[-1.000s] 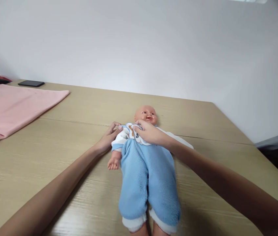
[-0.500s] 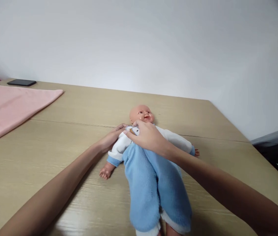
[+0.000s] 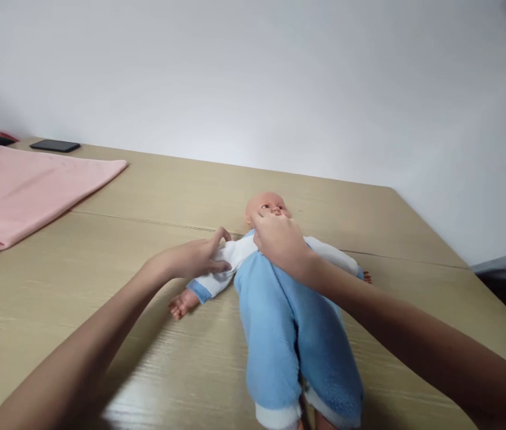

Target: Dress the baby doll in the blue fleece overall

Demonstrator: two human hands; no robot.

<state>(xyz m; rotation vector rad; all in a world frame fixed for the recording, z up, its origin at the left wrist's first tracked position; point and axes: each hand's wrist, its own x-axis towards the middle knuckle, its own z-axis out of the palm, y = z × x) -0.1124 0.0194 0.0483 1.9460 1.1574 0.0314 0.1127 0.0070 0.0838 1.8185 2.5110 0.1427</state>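
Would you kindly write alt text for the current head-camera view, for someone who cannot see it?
A baby doll in blue-and-white clothes lies face up on a wood-grain table, a person's left hand on its white sleeve and right hand over its upper chest. Left of it lie a pink cloth and a black smartphone.

Soft, diffuse light; glare on near tabletop [image 3: 145, 391]; shadows beside doll [image 3: 271, 334]; top-right corner dark.

Head-worn view, facing forward, down across table [image 3: 56, 286] toward wall [image 3: 253, 77]; doll [image 3: 268, 340] near.
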